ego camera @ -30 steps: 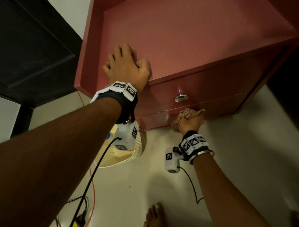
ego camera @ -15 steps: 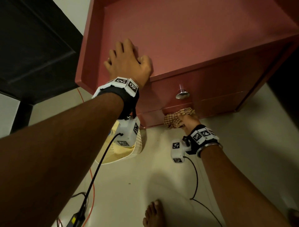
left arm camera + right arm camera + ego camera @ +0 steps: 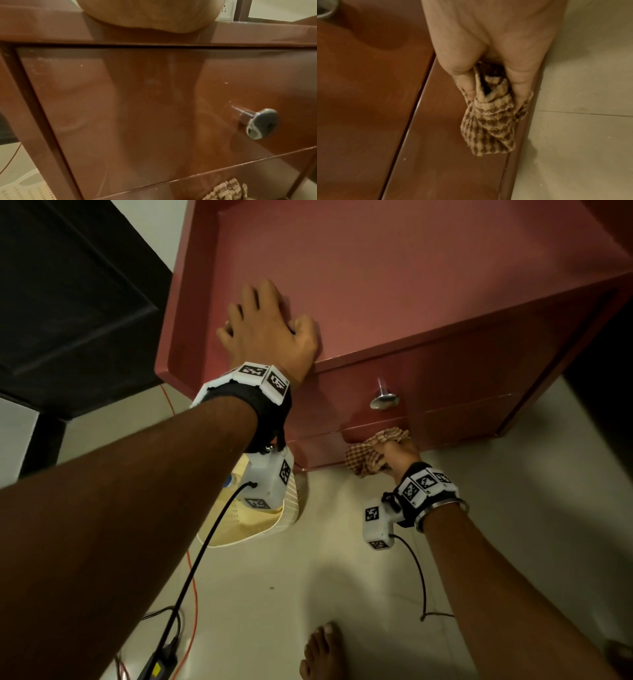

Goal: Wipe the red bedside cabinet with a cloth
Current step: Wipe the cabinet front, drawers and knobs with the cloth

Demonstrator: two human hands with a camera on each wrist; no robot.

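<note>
Head view: the red bedside cabinet (image 3: 394,285) fills the upper centre and right of the frame, its flat top smooth and rimmed by a low raised edge. The left hand (image 3: 267,333) lies on the top near the front edge, left of centre, fingers spread and pressing down, gripping nothing. Below the metal knob (image 3: 383,398), low on the cabinet front, the right hand (image 3: 399,453) has its grip closed round a bunched checked cloth (image 3: 368,455) held against the bottom panel, just above the pale floor (image 3: 342,577). A cream perforated basket (image 3: 260,525) sits on the floor at the cabinet's lower left corner.

Left wrist view: the glossy drawer front (image 3: 137,108) fills the frame and mirrors its surroundings; faint specks and dull smears show at upper left. The knob is a polished stem with a round, domed head at right. A corner of the cloth shows at the bottom edge.

Right wrist view: thumb and fingers (image 3: 518,83) pinch the cloth at frame centre, its loose end trailing over the panel. It looks light, soft and limp, best wadded in the palm; the lacquer is probably slick, so firm pressure helps.
</note>
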